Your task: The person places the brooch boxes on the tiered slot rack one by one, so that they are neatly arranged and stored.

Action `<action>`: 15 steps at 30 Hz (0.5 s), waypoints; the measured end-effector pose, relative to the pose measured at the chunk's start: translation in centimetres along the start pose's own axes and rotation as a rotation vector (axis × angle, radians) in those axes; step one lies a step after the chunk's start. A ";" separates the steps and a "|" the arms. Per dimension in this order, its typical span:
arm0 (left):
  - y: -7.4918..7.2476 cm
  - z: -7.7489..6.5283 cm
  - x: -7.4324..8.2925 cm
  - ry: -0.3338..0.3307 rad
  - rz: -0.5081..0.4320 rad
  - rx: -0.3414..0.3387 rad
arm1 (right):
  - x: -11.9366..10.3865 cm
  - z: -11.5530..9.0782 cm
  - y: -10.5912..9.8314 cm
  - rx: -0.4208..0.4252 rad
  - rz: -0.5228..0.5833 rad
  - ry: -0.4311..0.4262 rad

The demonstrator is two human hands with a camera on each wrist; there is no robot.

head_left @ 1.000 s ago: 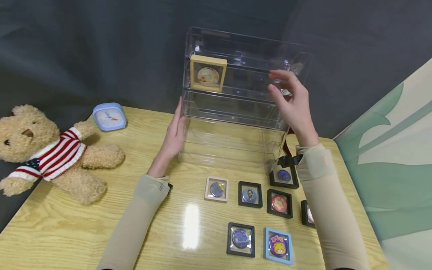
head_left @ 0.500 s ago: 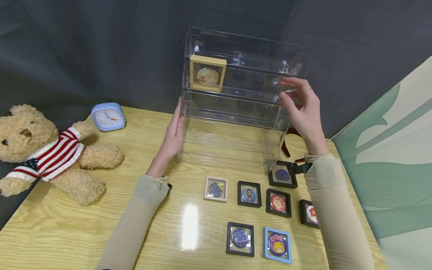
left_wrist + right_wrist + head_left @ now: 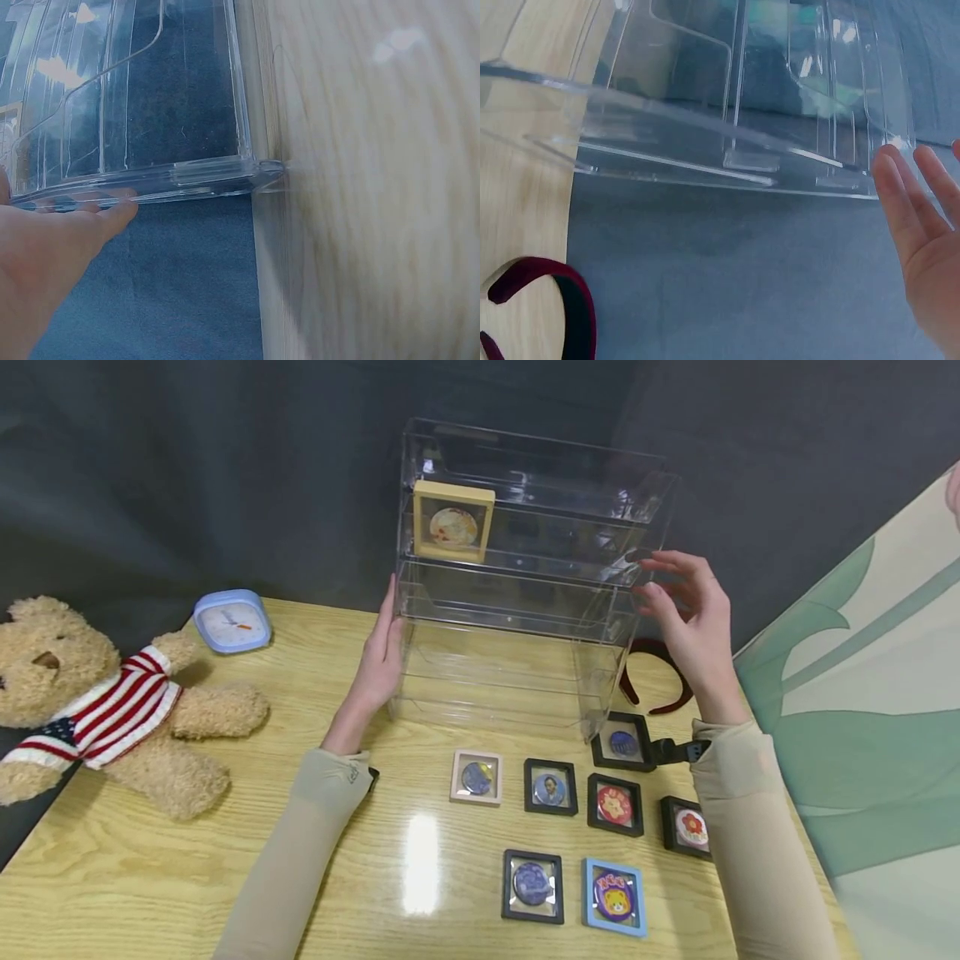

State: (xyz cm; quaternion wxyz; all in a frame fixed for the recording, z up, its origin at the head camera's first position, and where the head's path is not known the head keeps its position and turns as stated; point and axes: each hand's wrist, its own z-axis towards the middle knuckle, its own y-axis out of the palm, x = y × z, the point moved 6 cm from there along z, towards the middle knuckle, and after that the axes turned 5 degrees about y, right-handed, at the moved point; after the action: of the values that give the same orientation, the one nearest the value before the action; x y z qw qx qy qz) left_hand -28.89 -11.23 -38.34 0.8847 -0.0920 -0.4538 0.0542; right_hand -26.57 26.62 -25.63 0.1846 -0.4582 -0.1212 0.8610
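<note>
Head view: faces forward and down across the table [image 3: 150,877]. Wrist views: closer, at left and right of the clear shelf [image 3: 517,573], common to all.

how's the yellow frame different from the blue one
The yellow frame stands upright in the clear rack; the blue frame lies flat on the table.
The yellow frame holds a pale badge, while the blue frame's badge is purple with a yellow bear face.
Both are squarish frames around a round badge.
</note>
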 end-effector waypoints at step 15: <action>-0.1 0.0 -0.2 0.006 -0.003 0.000 | 2.5 -2.4 -2.3 -0.057 0.174 0.059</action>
State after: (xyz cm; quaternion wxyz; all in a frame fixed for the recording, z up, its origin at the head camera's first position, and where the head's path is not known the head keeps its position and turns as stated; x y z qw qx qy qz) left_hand -28.96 -11.35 -38.50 0.8860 -0.0914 -0.4515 0.0524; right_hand -25.39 29.83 -27.97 0.0996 -0.4970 -0.0998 0.8562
